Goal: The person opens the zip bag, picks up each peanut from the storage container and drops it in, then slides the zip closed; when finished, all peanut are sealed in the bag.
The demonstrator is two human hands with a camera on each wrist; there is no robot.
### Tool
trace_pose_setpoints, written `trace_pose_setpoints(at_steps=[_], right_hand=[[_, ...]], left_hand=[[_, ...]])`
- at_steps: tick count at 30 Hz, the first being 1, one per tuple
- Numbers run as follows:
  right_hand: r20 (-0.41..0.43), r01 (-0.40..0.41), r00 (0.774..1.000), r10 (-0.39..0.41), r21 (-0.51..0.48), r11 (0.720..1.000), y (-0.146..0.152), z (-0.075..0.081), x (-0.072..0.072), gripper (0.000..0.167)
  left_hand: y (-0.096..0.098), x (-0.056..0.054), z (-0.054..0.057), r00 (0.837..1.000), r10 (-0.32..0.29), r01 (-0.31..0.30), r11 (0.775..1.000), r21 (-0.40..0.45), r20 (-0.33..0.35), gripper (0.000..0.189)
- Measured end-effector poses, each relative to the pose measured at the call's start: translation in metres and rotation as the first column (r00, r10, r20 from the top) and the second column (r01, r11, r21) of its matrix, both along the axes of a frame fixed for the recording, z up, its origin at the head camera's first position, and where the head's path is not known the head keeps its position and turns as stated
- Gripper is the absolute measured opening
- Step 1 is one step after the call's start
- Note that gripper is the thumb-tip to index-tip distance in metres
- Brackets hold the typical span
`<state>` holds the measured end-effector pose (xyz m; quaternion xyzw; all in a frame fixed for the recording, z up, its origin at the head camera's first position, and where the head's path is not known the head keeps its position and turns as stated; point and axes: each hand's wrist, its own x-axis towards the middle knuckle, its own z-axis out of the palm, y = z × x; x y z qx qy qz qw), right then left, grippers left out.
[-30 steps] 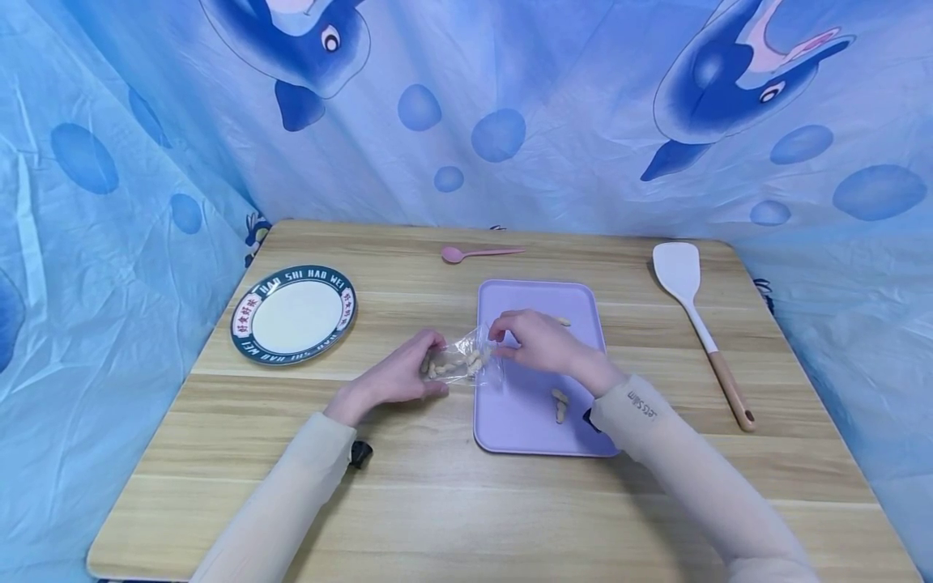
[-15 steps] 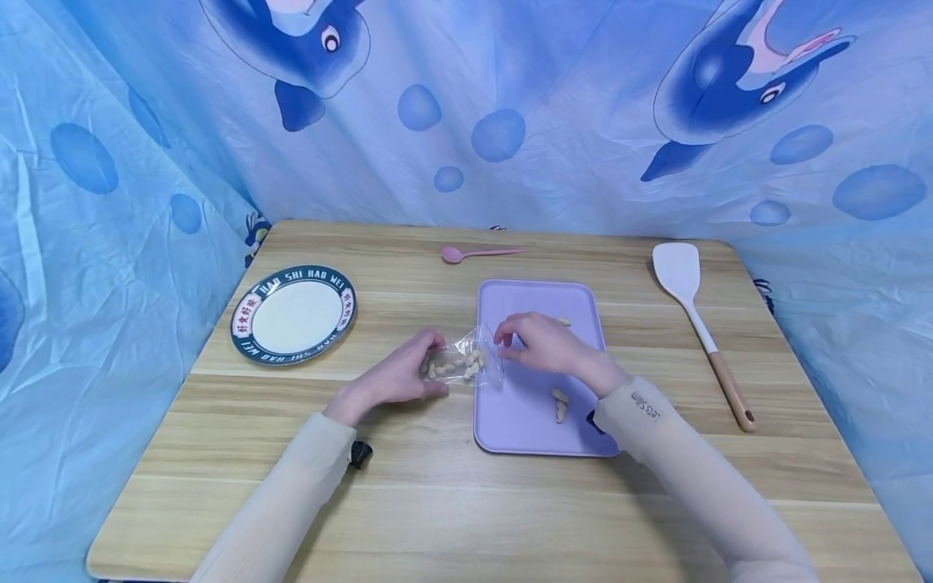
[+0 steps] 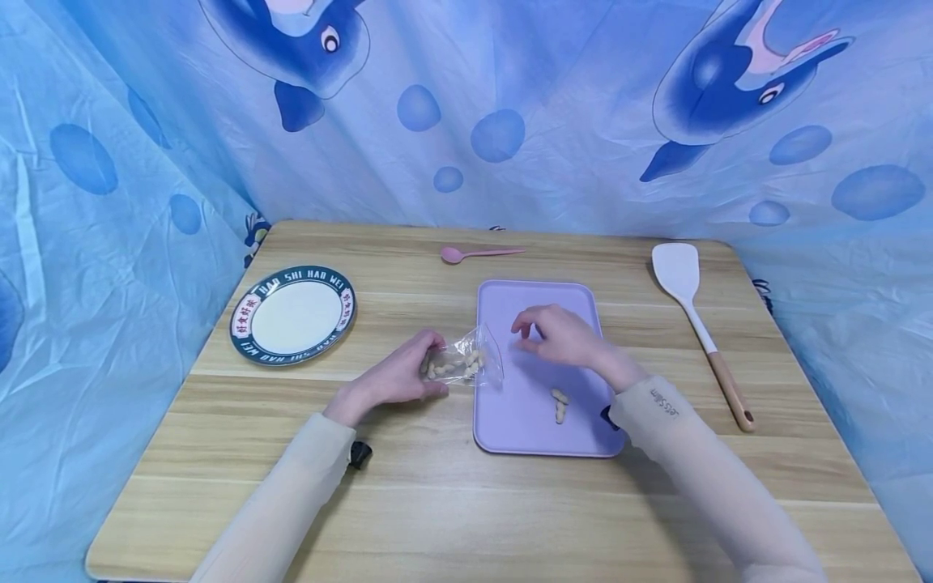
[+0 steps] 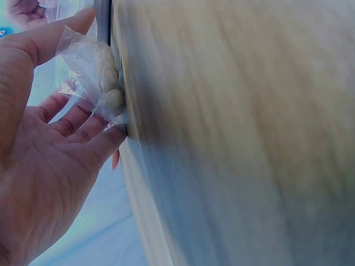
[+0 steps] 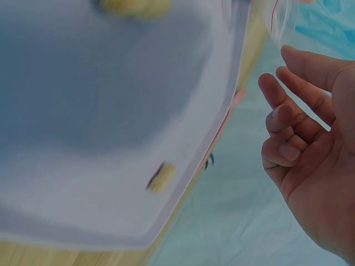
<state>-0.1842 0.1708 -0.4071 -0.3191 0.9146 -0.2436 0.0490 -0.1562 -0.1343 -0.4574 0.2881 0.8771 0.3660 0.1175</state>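
Note:
My left hand (image 3: pixel 397 374) holds a clear zip bag (image 3: pixel 492 360) by its closed end, thumb on one side and fingers on the other. Several peanuts in their shells (image 3: pixel 437 370) lie inside the bag, whose mouth overlaps the left rim of a lilac tray (image 3: pixel 513 425). Over the tray hovers my right hand (image 3: pixel 561 336), its fingers loosely curled with nothing between them. Peanuts (image 3: pixel 560 407) lie near the tray's front part. In the right wrist view, another peanut (image 5: pixel 163 177) sits near a tray corner; the head view has it hidden behind the right hand.
A white plate with a dark green patterned rim (image 3: pixel 251 346) stands at the left. Behind the tray lies a pink spoon (image 3: pixel 453 255). To the right is a white turner with a wooden handle (image 3: pixel 678 271). A blue dolphin-print curtain (image 3: pixel 568 194) hangs behind the wooden table (image 3: pixel 452 510).
My right hand has drawn back to the right, away from the bag's mouth, and now covers the far peanut in the head view. The left hand and bag stay in place.

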Motion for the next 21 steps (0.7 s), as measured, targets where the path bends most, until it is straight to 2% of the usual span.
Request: trace_pose_setpoints(at_steps=[10, 16, 21], right_hand=[[-0.007, 0.078, 0.997, -0.079, -0.08, 0.994, 0.042, -0.009, -0.019, 0.019], [0.023, 0.181, 0.983, -0.18, -0.048, 0.982, 0.061, -0.017, -0.026, 0.02], [0.042, 0.206, 0.978, -0.205, -0.027, 0.978, 0.071, -0.023, -0.028, 0.02]], left_hand=[[0.0, 0.0, 0.0, 1.0, 0.007, -0.007, 1.0, -0.009, 0.002, 0.063], [0.0, 0.001, 0.002, 1.0, 0.011, -0.011, 1.0, -0.013, 0.003, 0.064], [0.0, 0.001, 0.001, 1.0, 0.006, -0.006, 1.0, -0.016, -0.002, 0.063]])
